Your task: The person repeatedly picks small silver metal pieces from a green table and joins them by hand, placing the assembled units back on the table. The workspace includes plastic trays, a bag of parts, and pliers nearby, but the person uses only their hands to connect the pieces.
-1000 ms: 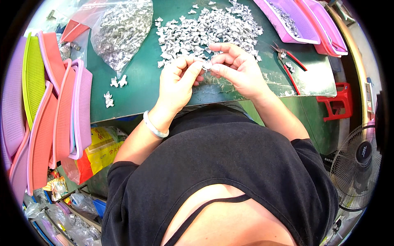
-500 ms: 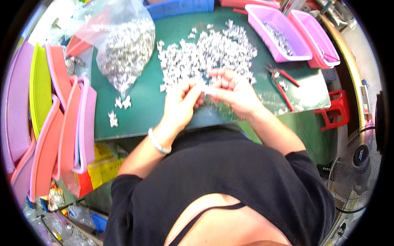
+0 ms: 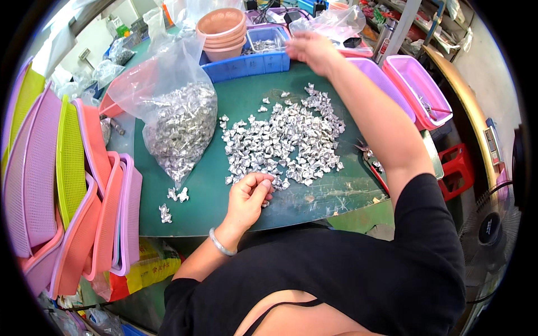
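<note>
My left hand (image 3: 249,196) is closed at the near edge of a heap of small silver metal castings (image 3: 280,140). Its fingers curl inward; a bit of silver shows just below them, but what they grip is hidden. Stretched far forward, my right hand (image 3: 314,51) is at the right end of a blue crate (image 3: 246,68), fingers extended and apart. Beside it, inside the crate, sits a clear box (image 3: 266,42) with small metal parts. Red-handled pliers (image 3: 374,168) lie on the green table (image 3: 325,204), partly covered by my right arm.
A clear bag of castings (image 3: 182,123) stands left of the heap, with several loose pieces (image 3: 165,214) before it. Plastic baskets (image 3: 70,173) crowd the left side. Terracotta-coloured pots (image 3: 221,33) stand in the crate. Pink and purple baskets (image 3: 417,84), a red stool (image 3: 455,171) and a fan (image 3: 490,229) are right.
My hands were together over the heap's near edge. The right one has moved away forward to the blue crate, while the left stays near the heap. The view has tilted up.
</note>
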`<state>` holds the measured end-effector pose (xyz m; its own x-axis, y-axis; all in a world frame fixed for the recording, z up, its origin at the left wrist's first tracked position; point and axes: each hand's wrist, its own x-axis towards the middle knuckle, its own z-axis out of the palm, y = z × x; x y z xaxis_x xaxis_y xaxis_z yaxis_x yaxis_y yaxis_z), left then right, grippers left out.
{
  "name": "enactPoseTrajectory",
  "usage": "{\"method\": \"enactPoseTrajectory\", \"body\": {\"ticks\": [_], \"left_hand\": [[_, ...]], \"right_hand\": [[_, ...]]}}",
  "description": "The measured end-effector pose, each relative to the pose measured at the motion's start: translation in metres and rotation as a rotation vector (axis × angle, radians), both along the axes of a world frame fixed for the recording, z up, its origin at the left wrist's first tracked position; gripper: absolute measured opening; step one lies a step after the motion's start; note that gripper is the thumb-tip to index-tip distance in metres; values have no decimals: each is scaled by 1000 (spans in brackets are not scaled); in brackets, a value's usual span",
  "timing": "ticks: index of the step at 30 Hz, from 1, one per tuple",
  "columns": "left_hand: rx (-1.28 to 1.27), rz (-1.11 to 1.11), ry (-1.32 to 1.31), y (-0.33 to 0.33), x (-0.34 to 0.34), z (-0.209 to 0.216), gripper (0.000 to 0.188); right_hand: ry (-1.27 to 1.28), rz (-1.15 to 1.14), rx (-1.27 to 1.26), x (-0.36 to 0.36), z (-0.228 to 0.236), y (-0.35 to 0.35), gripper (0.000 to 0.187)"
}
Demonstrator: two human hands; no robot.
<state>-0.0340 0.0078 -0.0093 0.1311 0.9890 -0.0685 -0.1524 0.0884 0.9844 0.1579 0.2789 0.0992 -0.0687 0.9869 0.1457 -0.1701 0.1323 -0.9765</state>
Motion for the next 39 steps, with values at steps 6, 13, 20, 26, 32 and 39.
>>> {"method": "enactPoseTrajectory", "body": {"ticks": [6,13,20,26,32,39], "left_hand": [[39,71,39,-9,-15,-1,14],[26,51,66,-5,-16,1,14],[36,30,71,1,-20,4,15],[21,20,95,5,-22,5,15],[13,-3,102,8,-24,6,15],[-43,17,57,15,-16,9,17]], "right_hand": [[-494,90,61,1,-17,-20,44],[-870,357,262,12,-65,-121,28],[-1169,174,807,-5,-88,-142,34],[-1193,144,881,-31,-101,-129,36],[-1150,179,815,-33,-102,-128,31],[-326,460,85,-24,-82,-158,37]]}}
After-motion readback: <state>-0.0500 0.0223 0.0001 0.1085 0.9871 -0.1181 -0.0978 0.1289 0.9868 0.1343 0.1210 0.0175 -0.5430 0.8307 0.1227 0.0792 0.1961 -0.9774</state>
